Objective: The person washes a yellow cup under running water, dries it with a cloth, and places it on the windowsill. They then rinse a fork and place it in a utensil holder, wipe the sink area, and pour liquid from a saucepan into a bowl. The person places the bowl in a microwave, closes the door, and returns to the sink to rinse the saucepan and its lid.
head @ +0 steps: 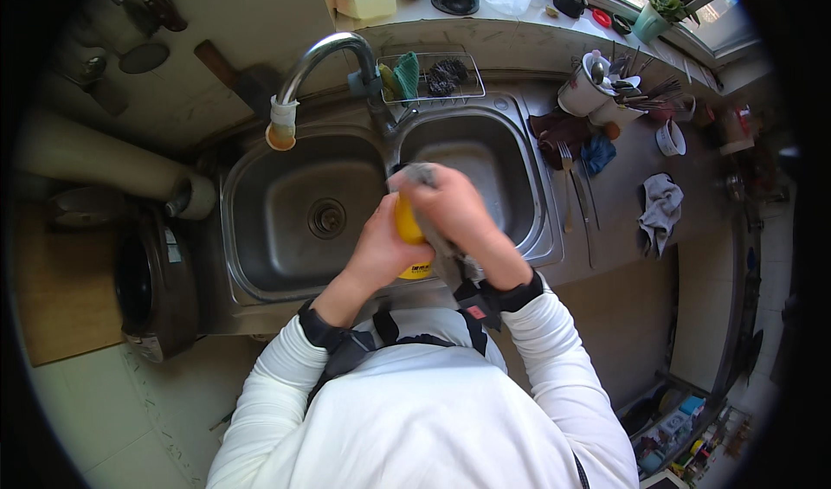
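My left hand [383, 245] is wrapped around a yellow bottle [409, 221], which bears dark writing near its lower end. Over the bottle's upper end, my right hand [458, 206] grips a grey cloth [445, 258] that hangs down along the bottle's right side. Motion blurs the right hand and the cloth, and the bottle's top is hidden. Both hands are above the front of a stainless steel double sink, near the divider between the left basin [285, 229] and the right basin [513, 164].
A chrome faucet [334, 40] arches over the left basin. Behind the sink hangs a wire rack [477, 77] with a green sponge cloth [407, 73] and a dark scrubber [446, 77]. To the right lie a fork [566, 161] and a grey rag [661, 206]; a rice cooker [156, 281] stands left.
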Demonstrator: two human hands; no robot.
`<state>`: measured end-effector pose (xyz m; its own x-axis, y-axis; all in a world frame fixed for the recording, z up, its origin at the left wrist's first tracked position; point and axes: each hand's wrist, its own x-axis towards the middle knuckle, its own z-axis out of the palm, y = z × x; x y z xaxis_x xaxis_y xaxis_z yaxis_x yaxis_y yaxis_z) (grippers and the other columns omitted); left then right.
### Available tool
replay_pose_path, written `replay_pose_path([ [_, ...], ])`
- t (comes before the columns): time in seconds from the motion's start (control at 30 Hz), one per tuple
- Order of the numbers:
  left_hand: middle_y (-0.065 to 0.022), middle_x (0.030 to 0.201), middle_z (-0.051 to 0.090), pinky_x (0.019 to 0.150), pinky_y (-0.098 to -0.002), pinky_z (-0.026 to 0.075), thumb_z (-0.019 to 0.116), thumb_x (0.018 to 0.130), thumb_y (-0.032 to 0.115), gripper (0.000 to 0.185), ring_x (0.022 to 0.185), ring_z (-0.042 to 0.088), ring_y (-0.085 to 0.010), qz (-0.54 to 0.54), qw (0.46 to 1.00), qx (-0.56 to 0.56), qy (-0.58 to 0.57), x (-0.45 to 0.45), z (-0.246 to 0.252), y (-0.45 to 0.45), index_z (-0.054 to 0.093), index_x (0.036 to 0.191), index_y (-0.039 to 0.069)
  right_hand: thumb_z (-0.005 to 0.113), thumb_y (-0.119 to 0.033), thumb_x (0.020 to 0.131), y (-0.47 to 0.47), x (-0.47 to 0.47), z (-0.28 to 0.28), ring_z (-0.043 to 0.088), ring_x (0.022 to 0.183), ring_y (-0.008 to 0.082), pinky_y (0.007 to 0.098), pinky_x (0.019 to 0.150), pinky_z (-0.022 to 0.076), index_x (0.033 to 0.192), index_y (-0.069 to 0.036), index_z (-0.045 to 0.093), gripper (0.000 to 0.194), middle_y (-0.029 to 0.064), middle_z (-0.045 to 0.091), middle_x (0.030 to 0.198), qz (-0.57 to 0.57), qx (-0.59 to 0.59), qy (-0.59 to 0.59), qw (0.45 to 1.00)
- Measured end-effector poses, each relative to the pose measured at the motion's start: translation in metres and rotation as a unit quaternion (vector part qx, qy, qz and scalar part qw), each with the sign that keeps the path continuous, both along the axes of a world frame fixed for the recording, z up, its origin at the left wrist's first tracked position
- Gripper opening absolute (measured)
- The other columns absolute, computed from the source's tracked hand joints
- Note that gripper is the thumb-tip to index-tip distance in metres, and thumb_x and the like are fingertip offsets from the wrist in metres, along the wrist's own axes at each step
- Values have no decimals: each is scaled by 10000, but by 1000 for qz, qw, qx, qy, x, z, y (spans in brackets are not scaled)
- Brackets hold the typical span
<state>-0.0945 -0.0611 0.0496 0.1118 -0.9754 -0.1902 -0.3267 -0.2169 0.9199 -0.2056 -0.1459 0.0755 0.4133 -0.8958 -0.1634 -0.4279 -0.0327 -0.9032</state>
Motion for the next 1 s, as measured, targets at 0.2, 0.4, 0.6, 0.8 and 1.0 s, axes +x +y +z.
replay_pose_path([
  [0.2,-89,1044,594,886,-322,466,749,630,106,630,966,595,-216,-26,987,-28,153,13,1,5,461,1184,25,727,-384,750,15,0,4,634,679,269,329,611,482,767,-85,657,308,79,646,710,18,-147,-62,987],
  [0.4,-104,1072,607,833,-311,506,672,712,218,592,932,625,-199,-70,891,58,445,24,6,11,464,1221,-2,735,-304,790,-1,-25,-30,580,785,108,251,711,478,940,-61,624,306,21,614,853,44,36,-386,921],
  [0.6,-144,1107,603,797,-331,527,635,805,299,613,954,633,-218,-5,695,154,702,13,10,9,434,1275,-38,727,-441,785,13,-35,-52,587,805,102,250,717,494,953,-93,591,410,17,602,910,-92,222,-554,797],
  [0.8,-201,1235,458,968,-347,409,728,763,352,888,1174,478,-243,-90,972,121,178,17,27,3,223,1370,-53,716,-141,823,10,-43,-34,579,690,62,215,642,475,868,-68,652,107,-33,620,772,-125,146,-394,899],
  [1.0,-147,1217,473,965,-325,402,740,735,378,903,1150,477,-211,-81,913,56,396,-5,22,10,248,1377,-23,702,-232,851,10,-35,-35,571,724,63,213,656,470,949,-83,630,192,-35,618,850,-113,95,-474,868],
])
